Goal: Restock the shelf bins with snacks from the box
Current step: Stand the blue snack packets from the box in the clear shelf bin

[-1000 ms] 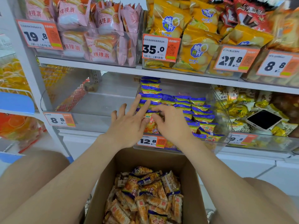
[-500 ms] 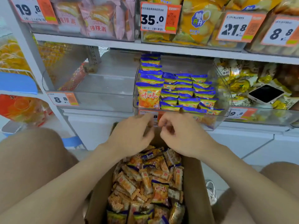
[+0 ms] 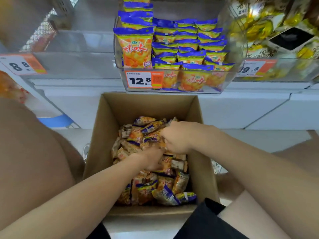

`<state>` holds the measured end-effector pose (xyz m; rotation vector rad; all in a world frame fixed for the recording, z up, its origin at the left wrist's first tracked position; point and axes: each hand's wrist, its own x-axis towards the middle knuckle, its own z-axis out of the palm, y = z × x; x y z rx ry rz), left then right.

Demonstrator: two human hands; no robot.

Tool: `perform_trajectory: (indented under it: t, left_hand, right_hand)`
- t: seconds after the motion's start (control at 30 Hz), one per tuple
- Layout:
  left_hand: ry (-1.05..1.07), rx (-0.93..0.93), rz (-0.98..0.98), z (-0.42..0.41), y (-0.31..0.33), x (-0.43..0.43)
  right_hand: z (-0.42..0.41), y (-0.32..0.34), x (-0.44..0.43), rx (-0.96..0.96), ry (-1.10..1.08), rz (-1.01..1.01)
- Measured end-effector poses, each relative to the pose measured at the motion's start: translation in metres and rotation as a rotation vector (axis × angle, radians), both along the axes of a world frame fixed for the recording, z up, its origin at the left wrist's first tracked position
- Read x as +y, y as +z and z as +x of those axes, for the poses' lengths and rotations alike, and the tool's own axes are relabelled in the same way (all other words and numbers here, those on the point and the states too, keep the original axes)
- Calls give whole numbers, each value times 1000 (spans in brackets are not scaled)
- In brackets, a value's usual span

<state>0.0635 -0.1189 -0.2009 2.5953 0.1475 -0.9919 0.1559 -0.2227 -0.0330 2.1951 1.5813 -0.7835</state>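
One cardboard box (image 3: 107,135), one clear bin (image 3: 172,91) above it, snack packets (image 3: 146,188) beyond counting. Both my hands dropped from the rim into the box: right hand (image 3: 177,137) clutches snack packets, left hand (image 3: 151,160) has its fingers buried, can't tell.

Both bare forearms reach forward and down, converging. The left hand (image 3: 151,160) lies palm down, its fingers blurred and hidden. The right hand (image 3: 178,137) sits just beyond it, knuckles up, fingers curled downward; grip unclear.

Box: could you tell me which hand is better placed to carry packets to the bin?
Probably the right hand: it curls on packets nearer the bin; the left hand lies farther back.
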Motion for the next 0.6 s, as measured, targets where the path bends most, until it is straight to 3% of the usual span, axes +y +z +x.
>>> perform_trajectory:
  t: [0.13, 0.27, 0.4, 0.53, 0.6]
  left_hand:
    - [-1, -15, 126, 3, -15, -14]
    - [65, -65, 112, 4, -5, -11]
    - [229, -179, -135, 5, 24, 4]
    - [403, -323, -357, 17, 92, 21]
    - [545, -430, -496, 20, 132, 24]
  right_hand:
    - [6, -6, -1, -5, -13, 14]
    - [9, -7, -7, -13, -16, -6]
    - [20, 10, -13, -25, -67, 16]
    - [44, 35, -24, -77, -218, 118]
    - [52, 51, -31, -10, -325, 223]
